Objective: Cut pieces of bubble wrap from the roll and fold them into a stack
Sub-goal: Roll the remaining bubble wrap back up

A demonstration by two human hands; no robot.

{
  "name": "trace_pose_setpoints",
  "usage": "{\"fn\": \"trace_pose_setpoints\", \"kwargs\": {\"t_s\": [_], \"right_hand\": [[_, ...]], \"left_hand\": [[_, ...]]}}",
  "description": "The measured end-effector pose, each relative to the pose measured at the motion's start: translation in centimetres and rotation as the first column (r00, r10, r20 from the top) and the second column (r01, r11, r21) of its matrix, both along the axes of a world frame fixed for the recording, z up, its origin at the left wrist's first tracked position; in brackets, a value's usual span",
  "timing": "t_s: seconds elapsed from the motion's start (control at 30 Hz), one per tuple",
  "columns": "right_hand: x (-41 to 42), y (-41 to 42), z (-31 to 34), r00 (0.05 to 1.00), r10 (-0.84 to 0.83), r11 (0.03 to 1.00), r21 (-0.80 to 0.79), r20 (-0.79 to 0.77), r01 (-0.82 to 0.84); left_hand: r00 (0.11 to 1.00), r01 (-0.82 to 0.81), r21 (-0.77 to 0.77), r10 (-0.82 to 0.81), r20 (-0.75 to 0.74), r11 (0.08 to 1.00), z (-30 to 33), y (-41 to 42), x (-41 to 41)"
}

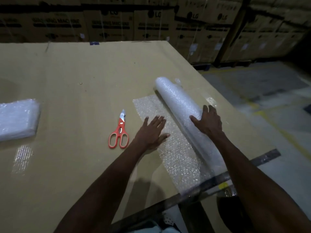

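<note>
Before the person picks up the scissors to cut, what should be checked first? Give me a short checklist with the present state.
1. Left hand presses flat on the unrolled sheet: ok.
2. Right hand rests on the roll, steadying it: ok.
3. Scissors lie closed beside the left hand, free: ok.
4. Enough sheet unrolled for one piece: cannot tell.
5. Folded stack sits far left, away from the cut: ok.

The stacked brown cardboard cartons [151, 22] beyond the desk's far edge carry the "LG" logo and "WASHING MACHINE" (blurred, barely legible).
</note>
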State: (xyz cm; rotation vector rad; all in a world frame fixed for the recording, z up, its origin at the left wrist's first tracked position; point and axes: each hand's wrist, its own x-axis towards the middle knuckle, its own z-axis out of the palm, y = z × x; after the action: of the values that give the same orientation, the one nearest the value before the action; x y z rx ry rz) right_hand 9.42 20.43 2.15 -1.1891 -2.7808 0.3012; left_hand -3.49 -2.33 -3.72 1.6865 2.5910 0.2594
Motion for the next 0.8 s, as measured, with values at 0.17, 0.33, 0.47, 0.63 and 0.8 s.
{"fn": "trace_pose_setpoints", "kwargs": {"t_s": [0.17,0.33,0.47,0.63,0.8], "right_hand": [[-0.2,1.9,-0.4,0.998,-0.007,0.965,-0.262,0.059,0.022],[-0.5,0.2,-0.2,0.991,0.119,0.977,-0.187,0.066,-0.105],[-1.1,0.8,0.3,0.984,0.139,0.913,-0.370,-0.115,-0.172],[-1.1,0.9,0.0,0.954,-0.046,0.797,-0.587,-0.295,-0.143],[-1.9,-3.0,0.5,0.984,0.096,0.819,-0.550,-0.151,-0.164]], "left_hand": [[0.999,-0.003,0.008,0.003,0.037,1.000,0.8,5.3,2.7],[0.998,-0.054,-0.001,0.054,0.038,0.999,0.1,7.5,5.0],[0.985,-0.157,0.013,0.156,0.071,0.987,-0.5,6.3,5.6],[0.967,-0.215,-0.031,0.217,0.135,0.976,-0.4,3.8,5.3],[0.960,-0.240,0.026,0.233,0.155,0.970,0.0,1.5,4.8]]}}
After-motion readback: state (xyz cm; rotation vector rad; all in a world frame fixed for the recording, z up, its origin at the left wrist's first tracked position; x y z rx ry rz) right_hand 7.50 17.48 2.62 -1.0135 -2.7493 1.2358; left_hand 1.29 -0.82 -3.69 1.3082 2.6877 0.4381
